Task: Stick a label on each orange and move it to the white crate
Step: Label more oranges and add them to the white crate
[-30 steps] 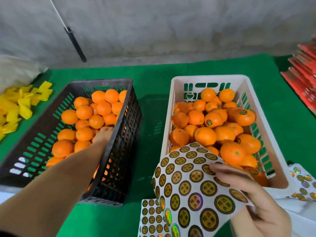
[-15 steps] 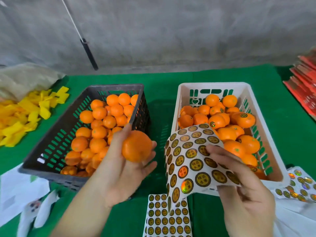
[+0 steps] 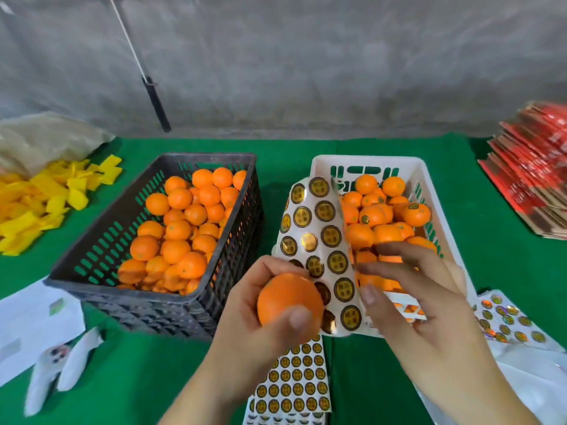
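Observation:
My left hand (image 3: 245,320) grips one orange (image 3: 288,299) low in the middle, just in front of the two crates. The orange touches a curled label sheet (image 3: 319,240) covered in round gold stickers. My right hand (image 3: 411,305) pinches that sheet between thumb and fingers and holds it upright before the white crate (image 3: 368,164). Several oranges lie in the white crate, some with labels. The black crate (image 3: 153,302) on the left holds several unlabelled oranges.
More label sheets lie flat on the green cloth under my hands (image 3: 294,381) and at the right (image 3: 509,320). Yellow pieces (image 3: 46,197) are piled at far left, a red stack (image 3: 534,167) at far right. White paper scraps (image 3: 40,329) lie at front left.
My left hand brought the orange out of the black crate and across to the label sheet. My right hand raised the sheet and turned it more upright.

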Available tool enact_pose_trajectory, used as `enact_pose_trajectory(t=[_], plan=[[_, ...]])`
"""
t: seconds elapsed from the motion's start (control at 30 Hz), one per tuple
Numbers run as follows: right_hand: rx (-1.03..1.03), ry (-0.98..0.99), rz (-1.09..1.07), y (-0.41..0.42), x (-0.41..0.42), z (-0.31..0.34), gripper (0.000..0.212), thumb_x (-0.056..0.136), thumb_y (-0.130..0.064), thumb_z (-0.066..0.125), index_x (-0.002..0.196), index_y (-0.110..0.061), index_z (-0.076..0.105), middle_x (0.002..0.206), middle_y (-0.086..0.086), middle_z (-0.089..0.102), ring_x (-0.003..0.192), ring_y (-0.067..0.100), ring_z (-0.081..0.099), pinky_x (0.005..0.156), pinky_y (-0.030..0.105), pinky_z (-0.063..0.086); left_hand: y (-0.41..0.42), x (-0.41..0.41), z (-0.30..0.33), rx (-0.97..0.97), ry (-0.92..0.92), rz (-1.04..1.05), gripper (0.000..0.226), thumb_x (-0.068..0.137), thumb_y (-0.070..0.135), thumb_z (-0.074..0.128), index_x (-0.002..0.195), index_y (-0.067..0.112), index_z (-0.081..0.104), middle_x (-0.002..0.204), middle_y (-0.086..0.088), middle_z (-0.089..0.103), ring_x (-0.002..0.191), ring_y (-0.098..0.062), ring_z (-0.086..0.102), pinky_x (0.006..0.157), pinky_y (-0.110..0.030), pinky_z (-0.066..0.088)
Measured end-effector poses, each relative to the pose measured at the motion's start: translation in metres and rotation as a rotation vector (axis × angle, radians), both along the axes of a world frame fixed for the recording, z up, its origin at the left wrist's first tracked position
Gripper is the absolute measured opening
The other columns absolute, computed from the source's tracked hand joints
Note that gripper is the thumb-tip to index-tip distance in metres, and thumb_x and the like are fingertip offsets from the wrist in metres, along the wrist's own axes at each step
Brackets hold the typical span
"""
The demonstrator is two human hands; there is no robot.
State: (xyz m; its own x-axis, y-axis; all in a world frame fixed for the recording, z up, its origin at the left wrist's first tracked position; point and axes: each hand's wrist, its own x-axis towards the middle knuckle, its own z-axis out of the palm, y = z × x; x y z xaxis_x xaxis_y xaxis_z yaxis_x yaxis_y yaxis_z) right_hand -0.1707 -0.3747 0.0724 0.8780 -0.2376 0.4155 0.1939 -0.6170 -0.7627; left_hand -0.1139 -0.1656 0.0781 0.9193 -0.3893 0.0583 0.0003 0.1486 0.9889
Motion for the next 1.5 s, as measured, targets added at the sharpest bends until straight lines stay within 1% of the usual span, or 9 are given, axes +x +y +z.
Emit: enact_pose_trajectory(t=[0.23, 0.43, 0.6, 0.7, 0.77, 1.0, 1.27, 1.4, 1.5], plan=[[-0.355, -0.300, 0.020, 0.014, -0.006, 0.012, 0.031, 0.094, -0.034, 0.069, 0.124, -0.027, 0.071, 0.119, 0.001, 0.063, 0.106, 0.026, 0.059, 0.100, 0.019, 0.039, 0.004, -0.019, 0.002, 0.190, -0.301, -0.110, 0.053, 0.074, 0.034, 0.088, 0.118, 0.024, 0.059, 0.108, 0.003, 0.069, 0.084, -0.016, 0.072, 0.068, -0.023, 0.056], [-0.116, -0.147, 0.046, 0.011, -0.008, 0.013, 0.023, 0.088, -0.039, 0.075, 0.100, -0.020, 0.077, 0.102, -0.015, 0.067, 0.097, -0.011, 0.060, 0.081, 0.002, 0.041, 0.005, -0.021, -0.003, 0.158, -0.303, -0.193, 0.060, 0.079, 0.024, 0.089, 0.125, 0.026, 0.051, 0.123, 0.008, 0.064, 0.098, -0.021, 0.071, 0.072, -0.025, 0.058], [-0.079, -0.098, 0.061, 0.008, -0.007, 0.014, 0.024, 0.084, -0.047, 0.073, 0.094, -0.025, 0.076, 0.095, -0.021, 0.069, 0.091, -0.007, 0.064, 0.077, 0.001, 0.041, 0.001, -0.019, -0.005, 0.055, -0.271, -0.243, 0.088, 0.081, 0.013, 0.088, 0.143, 0.030, 0.028, 0.139, -0.009, 0.061, 0.108, -0.036, 0.071, 0.080, -0.037, 0.061], [0.076, -0.028, 0.140, 0.001, -0.004, 0.014, 0.003, 0.089, -0.034, 0.078, 0.088, -0.034, 0.076, 0.086, -0.016, 0.070, 0.079, 0.001, 0.065, 0.069, 0.005, 0.042, 0.003, -0.015, -0.003, 0.106, -0.285, -0.255, 0.100, 0.081, 0.014, 0.089, 0.152, 0.033, 0.021, 0.141, -0.006, 0.061, 0.109, -0.036, 0.072, 0.079, -0.038, 0.063], [0.189, 0.021, 0.190, -0.006, -0.003, 0.012, 0.011, 0.092, -0.030, 0.079, 0.084, -0.036, 0.075, 0.080, -0.011, 0.068, 0.070, 0.007, 0.061, 0.065, 0.007, 0.041, 0.005, -0.013, -0.003, 0.121, -0.278, -0.274, 0.102, 0.081, 0.014, 0.089, 0.154, 0.036, 0.021, 0.140, -0.007, 0.062, 0.105, -0.036, 0.073, 0.078, -0.041, 0.064], [0.008, 0.019, 0.212, -0.011, -0.002, 0.007, 0.017, 0.085, -0.041, 0.081, 0.101, -0.036, 0.077, 0.091, -0.015, 0.068, 0.085, 0.007, 0.067, 0.073, 0.009, 0.045, 0.005, -0.011, -0.008, 0.163, -0.268, -0.290, 0.108, 0.081, 0.019, 0.090, 0.158, 0.036, 0.017, 0.135, -0.010, 0.064, 0.105, -0.038, 0.072, 0.079, -0.044, 0.064], [0.544, 0.218, 0.304, -0.014, -0.003, 0.003, 0.012, 0.084, -0.033, 0.072, 0.086, -0.030, 0.083, 0.070, 0.007, 0.069, 0.064, 0.013, 0.062, 0.062, 0.020, 0.050, 0.004, -0.010, -0.014, 0.186, -0.250, -0.351, 0.110, 0.081, 0.017, 0.090, 0.159, 0.035, 0.014, 0.136, -0.009, 0.064, 0.104, -0.037, 0.073, 0.078, -0.038, 0.063], [0.415, 0.055, 0.125, -0.013, -0.006, 0.000, 0.007, 0.086, -0.040, 0.074, 0.087, -0.039, 0.081, 0.068, 0.006, 0.063, 0.059, 0.014, 0.053, 0.056, 0.019, 0.042, -0.001, -0.011, -0.014, 0.213, -0.218, -0.312, 0.109, 0.081, 0.020, 0.091, 0.156, 0.043, 0.015, 0.140, 0.004, 0.062, 0.107, -0.031, 0.073, 0.079, -0.037, 0.064], [0.186, -0.177, -0.016, -0.004, -0.012, 0.001, 0.008, 0.094, -0.038, 0.075, 0.099, -0.044, 0.076, 0.092, -0.011, 0.072, 0.079, 0.005, 0.065, 0.072, 0.011, 0.047, -0.005, -0.010, -0.015, 0.239, -0.199, -0.279, 0.105, 0.080, 0.031, 0.091, 0.153, 0.049, 0.018, 0.138, 0.022, 0.059, 0.118, -0.013, 0.068, 0.083, -0.024, 0.060]])
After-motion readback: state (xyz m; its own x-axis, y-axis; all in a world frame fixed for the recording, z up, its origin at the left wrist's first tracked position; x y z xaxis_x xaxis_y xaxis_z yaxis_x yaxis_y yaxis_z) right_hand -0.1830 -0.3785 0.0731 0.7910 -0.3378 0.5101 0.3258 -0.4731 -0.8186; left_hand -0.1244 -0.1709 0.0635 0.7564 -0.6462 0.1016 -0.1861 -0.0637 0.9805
